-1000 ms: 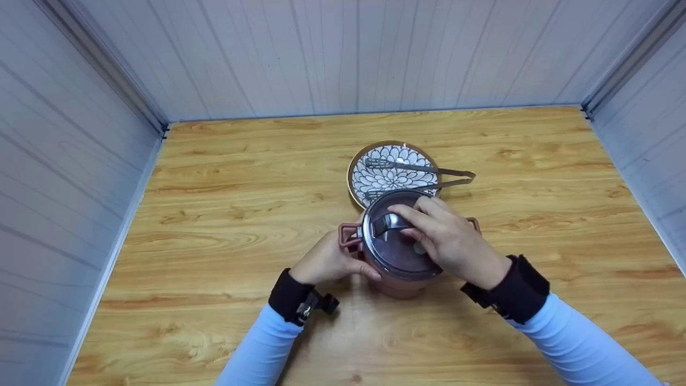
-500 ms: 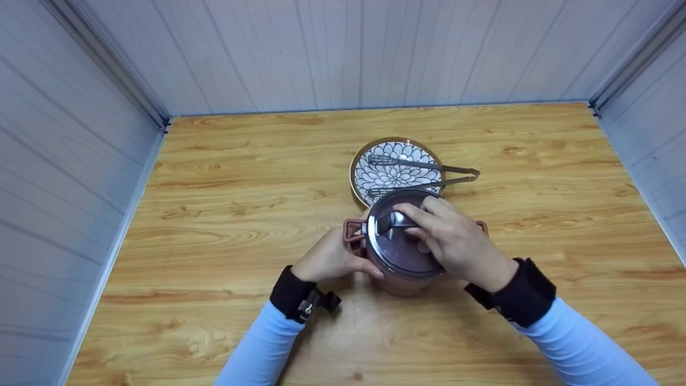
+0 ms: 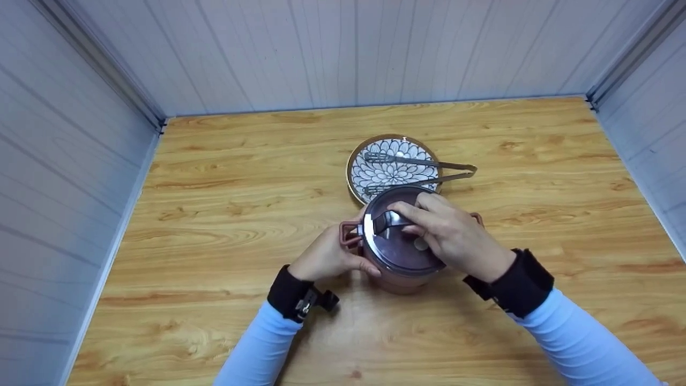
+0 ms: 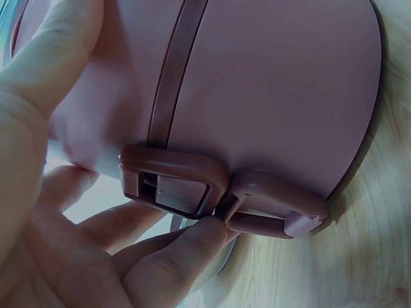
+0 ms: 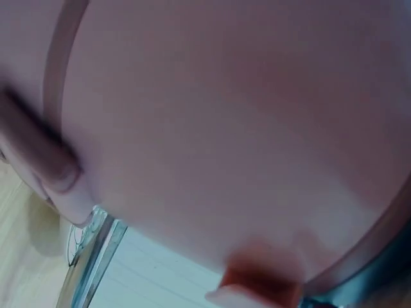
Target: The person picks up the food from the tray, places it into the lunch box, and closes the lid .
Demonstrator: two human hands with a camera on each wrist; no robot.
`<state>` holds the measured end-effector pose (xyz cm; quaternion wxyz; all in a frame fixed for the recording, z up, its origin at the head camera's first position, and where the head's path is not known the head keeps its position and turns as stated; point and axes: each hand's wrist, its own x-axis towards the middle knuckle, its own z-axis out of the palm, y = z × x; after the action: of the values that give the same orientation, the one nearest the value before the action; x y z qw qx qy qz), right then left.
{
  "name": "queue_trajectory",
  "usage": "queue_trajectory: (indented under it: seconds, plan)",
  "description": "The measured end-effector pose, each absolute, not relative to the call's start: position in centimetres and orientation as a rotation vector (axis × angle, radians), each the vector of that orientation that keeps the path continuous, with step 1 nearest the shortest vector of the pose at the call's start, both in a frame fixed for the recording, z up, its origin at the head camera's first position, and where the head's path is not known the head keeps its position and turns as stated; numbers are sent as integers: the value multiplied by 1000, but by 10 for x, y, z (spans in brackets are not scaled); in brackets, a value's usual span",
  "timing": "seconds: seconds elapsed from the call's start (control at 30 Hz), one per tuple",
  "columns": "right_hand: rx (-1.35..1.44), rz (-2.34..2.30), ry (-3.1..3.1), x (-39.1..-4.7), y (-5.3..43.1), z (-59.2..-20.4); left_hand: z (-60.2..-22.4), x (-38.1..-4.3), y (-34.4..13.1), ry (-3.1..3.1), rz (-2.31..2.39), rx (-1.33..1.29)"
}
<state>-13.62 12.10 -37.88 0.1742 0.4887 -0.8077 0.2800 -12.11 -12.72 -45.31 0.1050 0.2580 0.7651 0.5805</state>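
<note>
A pink pot [image 3: 402, 287] with a dark see-through lid [image 3: 399, 257] stands near the middle of the table. My right hand [image 3: 455, 236] grips the lid's dark, shiny handle [image 3: 394, 219] from the right. On the other side my left hand [image 3: 332, 260] holds the pot's body, thumb along the near wall and fingers reaching behind the reddish-brown side handle [image 3: 349, 234]. Up close in the left wrist view, two brown loops [image 4: 173, 179] sit on the pink wall [image 4: 276, 83], with fingertips right at them. Pink wall [image 5: 225, 128] fills most of the right wrist view; the right fingers are out of it.
Just behind the pot lies a round plate [image 3: 349, 177] with a brown rim and a black-and-white petal pattern. Metal tongs [image 3: 455, 166] rest across it, their bent end sticking out to the right. White panel walls [image 3: 332, 53] border the wooden table [image 3: 230, 187].
</note>
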Motion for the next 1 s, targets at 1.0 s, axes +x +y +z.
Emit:
queue_trajectory:
  seconds: [1.0]
  plan:
    - [1325,750,-2268,-132,119,-381,-452,-120,-128,2241,1699,788]
